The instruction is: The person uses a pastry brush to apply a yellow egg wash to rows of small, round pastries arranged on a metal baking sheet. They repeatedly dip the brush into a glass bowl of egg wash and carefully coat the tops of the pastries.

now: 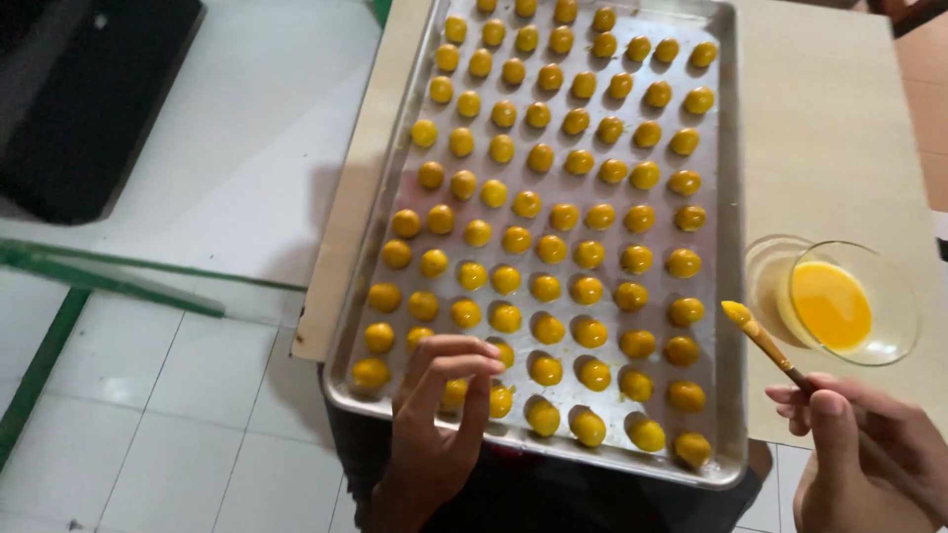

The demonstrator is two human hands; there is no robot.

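Dozens of small round yellow dough balls (564, 216) sit in slanting rows across the big metal baking tray (730, 296), which rests on the pale wooden worktop (829, 138) and overhangs its near edge above the white tiled floor (168, 415). Off to my left on that floor lies a dark flat object (89, 99) and a green strip (118, 276). On the worktop just to the right of the tray stands a small clear glass bowl (894, 296) with yellow egg wash pooled inside it. My left hand (434, 424) comes up over the near rim of the tray, its fingers (454, 365) curled loosely down onto the balls in the front rows, covering one or two of them, not closed around anything that I can make out. My right hand (869, 454) is near the bottom right corner, beside the tray, pinched shut around the wooden handle of a small brush (765, 341). Its yellow-coated tip points up and to the left, hovering between the tray's right rim and the bowl, touching neither
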